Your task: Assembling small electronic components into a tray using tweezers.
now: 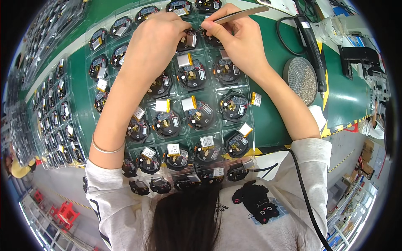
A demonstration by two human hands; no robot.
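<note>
My right hand (pixel 242 42) grips metal tweezers (pixel 242 14) between thumb and fingers, their tip pointing left toward a round black electronic module (pixel 190 41) in the far part of a clear plastic tray (pixel 209 90). My left hand (pixel 155 39) reaches to the same module from the left, its fingertips pinched together at the upper edge. Whatever those fingertips hold is hidden. Several like modules sit in the tray's pockets, such as one module (pixel 191 77) with a silver battery pouch (pixel 184 60) with yellow tape.
A black-handled tool with a cable (pixel 312 50) lies at the right beside a round dish of small beads (pixel 300 81). More filled trays (pixel 54 113) stand at the left on the green mat (pixel 272 121). A black cable (pixel 299 175) runs over my right side.
</note>
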